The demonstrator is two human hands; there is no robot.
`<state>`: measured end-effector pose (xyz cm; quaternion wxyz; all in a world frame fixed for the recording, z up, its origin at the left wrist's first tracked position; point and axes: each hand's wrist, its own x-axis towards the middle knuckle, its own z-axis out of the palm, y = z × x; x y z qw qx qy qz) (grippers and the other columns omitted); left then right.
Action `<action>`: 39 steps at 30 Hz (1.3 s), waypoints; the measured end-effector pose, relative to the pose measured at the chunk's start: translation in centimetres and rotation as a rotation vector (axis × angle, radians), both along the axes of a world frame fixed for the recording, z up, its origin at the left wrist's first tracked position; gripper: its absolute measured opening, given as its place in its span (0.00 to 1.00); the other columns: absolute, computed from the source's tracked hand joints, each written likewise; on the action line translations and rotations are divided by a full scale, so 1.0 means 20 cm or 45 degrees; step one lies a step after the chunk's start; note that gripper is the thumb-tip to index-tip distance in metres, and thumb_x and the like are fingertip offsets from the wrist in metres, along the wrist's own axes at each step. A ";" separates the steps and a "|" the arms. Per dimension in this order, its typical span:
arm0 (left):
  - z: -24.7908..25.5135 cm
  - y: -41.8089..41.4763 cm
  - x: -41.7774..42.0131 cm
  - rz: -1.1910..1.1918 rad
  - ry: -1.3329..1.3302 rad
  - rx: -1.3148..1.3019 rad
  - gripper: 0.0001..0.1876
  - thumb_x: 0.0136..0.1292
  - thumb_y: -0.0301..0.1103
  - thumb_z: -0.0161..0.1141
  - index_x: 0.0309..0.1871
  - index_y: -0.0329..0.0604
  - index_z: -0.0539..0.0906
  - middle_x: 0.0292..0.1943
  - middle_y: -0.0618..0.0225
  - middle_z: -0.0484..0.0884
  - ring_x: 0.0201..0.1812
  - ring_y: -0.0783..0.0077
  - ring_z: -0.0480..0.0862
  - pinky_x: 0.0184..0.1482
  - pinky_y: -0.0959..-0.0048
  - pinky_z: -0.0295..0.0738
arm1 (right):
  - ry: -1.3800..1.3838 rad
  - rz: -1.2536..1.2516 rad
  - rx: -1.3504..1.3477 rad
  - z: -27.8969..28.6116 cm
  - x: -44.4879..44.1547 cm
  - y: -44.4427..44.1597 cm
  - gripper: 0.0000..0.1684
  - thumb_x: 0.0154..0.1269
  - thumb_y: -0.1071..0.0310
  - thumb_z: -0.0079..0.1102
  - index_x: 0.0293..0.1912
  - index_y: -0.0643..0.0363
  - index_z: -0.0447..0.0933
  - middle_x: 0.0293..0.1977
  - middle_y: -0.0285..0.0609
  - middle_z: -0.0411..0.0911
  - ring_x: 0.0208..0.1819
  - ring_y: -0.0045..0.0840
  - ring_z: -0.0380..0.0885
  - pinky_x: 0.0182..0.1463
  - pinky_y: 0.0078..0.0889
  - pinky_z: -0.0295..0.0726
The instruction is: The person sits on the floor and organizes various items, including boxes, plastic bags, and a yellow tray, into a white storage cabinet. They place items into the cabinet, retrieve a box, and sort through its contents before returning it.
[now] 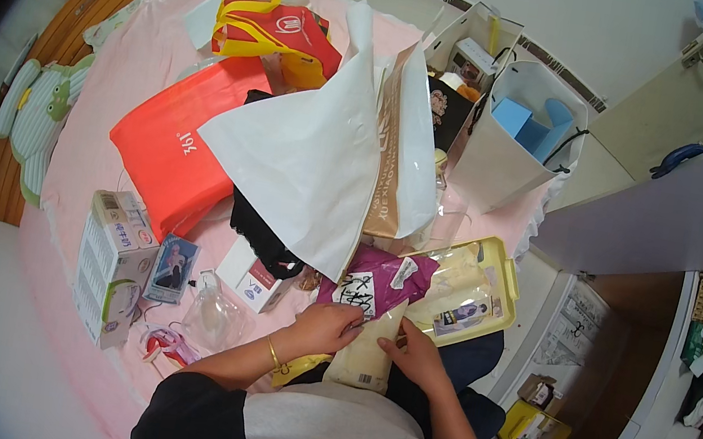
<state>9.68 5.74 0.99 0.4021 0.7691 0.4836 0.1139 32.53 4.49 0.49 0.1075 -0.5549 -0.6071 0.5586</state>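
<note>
A long cream packet (363,362) lies on my lap, its lower end against my shirt and a printed code near that end. My left hand (327,326) grips its left edge, where it meets a purple plastic bag (395,284) with a white label bearing writing. On the opposite edge, my right hand (412,350) pinches the packet between thumb and fingers. The far end of the packet meets the purple bag; how they join is hidden. Right of them, a pale yellow tray (506,304) holds clear plastic and a printed card (465,316). A yellow wrapper (299,370) shows under my left wrist.
A large white bag (312,166) and a red 361° bag (179,139) lie ahead on the pink bedspread (92,133). A milk carton box (112,272) and white box (254,276) stand left. Right are an upright white bag (504,154) and an open cabinet (615,368).
</note>
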 end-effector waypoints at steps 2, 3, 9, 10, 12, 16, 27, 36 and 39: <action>0.00 0.01 0.00 0.009 0.016 0.015 0.10 0.61 0.38 0.58 0.34 0.41 0.74 0.27 0.58 0.79 0.32 0.50 0.81 0.33 0.55 0.74 | 0.056 -0.050 0.003 -0.01 -0.01 -0.01 0.32 0.62 0.51 0.62 0.59 0.59 0.69 0.39 0.49 0.81 0.38 0.37 0.82 0.43 0.36 0.78; -0.01 0.02 0.01 -0.007 0.017 0.020 0.10 0.61 0.38 0.58 0.33 0.41 0.74 0.27 0.58 0.79 0.32 0.50 0.81 0.33 0.56 0.74 | 0.077 -0.094 0.003 -0.02 0.00 -0.04 0.33 0.62 0.50 0.62 0.60 0.59 0.68 0.39 0.49 0.81 0.38 0.38 0.82 0.44 0.36 0.78; 0.02 0.02 0.02 0.003 0.030 -0.050 0.11 0.62 0.38 0.58 0.32 0.41 0.74 0.26 0.58 0.78 0.30 0.50 0.80 0.32 0.56 0.73 | -0.057 -0.043 -0.057 0.01 -0.02 -0.07 0.39 0.64 0.51 0.62 0.66 0.60 0.60 0.44 0.53 0.80 0.41 0.37 0.82 0.45 0.34 0.79; 0.02 0.02 0.03 -0.003 0.035 -0.047 0.11 0.61 0.38 0.58 0.32 0.41 0.74 0.26 0.58 0.78 0.30 0.50 0.80 0.32 0.56 0.73 | -0.044 -0.062 -0.028 0.00 -0.02 -0.08 0.40 0.63 0.50 0.62 0.66 0.61 0.60 0.45 0.55 0.80 0.44 0.40 0.81 0.47 0.36 0.78; 0.03 0.03 0.04 -0.017 0.047 -0.009 0.10 0.61 0.38 0.58 0.32 0.41 0.74 0.26 0.58 0.78 0.30 0.50 0.81 0.31 0.57 0.73 | -0.020 -0.099 0.029 -0.04 -0.02 -0.10 0.41 0.63 0.47 0.61 0.66 0.61 0.59 0.47 0.58 0.79 0.48 0.46 0.80 0.50 0.40 0.77; 0.02 0.02 0.04 -0.021 0.046 0.003 0.10 0.60 0.38 0.59 0.32 0.41 0.75 0.26 0.58 0.79 0.30 0.51 0.81 0.31 0.58 0.73 | 0.056 -0.139 0.110 -0.09 -0.02 -0.12 0.40 0.62 0.47 0.61 0.64 0.63 0.61 0.46 0.60 0.79 0.48 0.49 0.79 0.50 0.42 0.77; 0.09 0.04 0.06 -0.018 0.015 0.009 0.13 0.59 0.41 0.64 0.31 0.43 0.75 0.23 0.61 0.76 0.25 0.58 0.78 0.27 0.64 0.71 | -0.172 -0.208 0.168 0.02 0.16 0.03 0.30 0.63 0.47 0.61 0.51 0.64 0.77 0.37 0.47 0.83 0.40 0.39 0.82 0.44 0.38 0.79; 0.49 0.32 0.36 -0.018 -0.547 0.542 0.10 0.56 0.31 0.65 0.35 0.39 0.76 0.31 0.60 0.76 0.34 0.56 0.77 0.37 0.64 0.72 | 0.498 -1.127 0.449 0.33 0.37 0.82 0.47 0.64 0.49 0.61 0.74 0.52 0.49 0.68 0.47 0.59 0.64 0.34 0.66 0.58 0.40 0.70; 0.57 0.50 0.47 0.117 -0.672 0.578 0.11 0.56 0.29 0.63 0.39 0.38 0.75 0.39 0.55 0.75 0.42 0.54 0.76 0.48 0.64 0.71 | 0.689 -1.383 0.454 0.49 0.37 1.18 0.55 0.59 0.47 0.64 0.75 0.50 0.41 0.74 0.50 0.44 0.72 0.40 0.52 0.67 0.54 0.59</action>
